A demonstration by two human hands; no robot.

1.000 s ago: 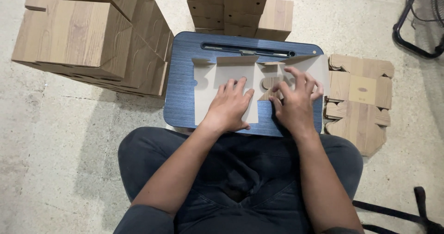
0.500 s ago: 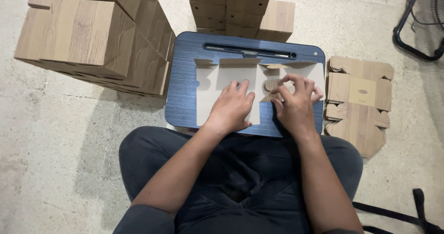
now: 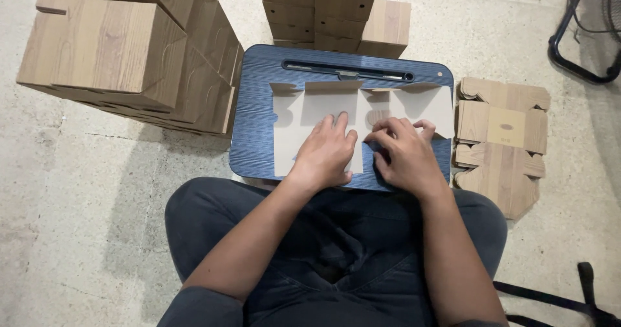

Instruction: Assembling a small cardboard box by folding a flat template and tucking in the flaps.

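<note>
A flat cardboard box blank (image 3: 310, 110), pale side up, lies on a blue lap desk (image 3: 255, 107) over my legs. My left hand (image 3: 326, 152) presses flat on the blank's middle panel, fingers together. My right hand (image 3: 404, 155) is curled over the blank's right part, its fingertips pinching and folding a flap there. The flap's edge is hidden under the fingers.
A stack of flat wood-print blanks (image 3: 501, 139) lies on the concrete floor to the right. Folded wood-print boxes (image 3: 129, 49) are piled at the left, more boxes (image 3: 336, 10) behind the desk. A black metal stand (image 3: 582, 42) is at far right, a black strap (image 3: 582, 294) at lower right.
My right hand has pulled back toward me and curled tighter over the right flap. The left hand stays flat on the blank.
</note>
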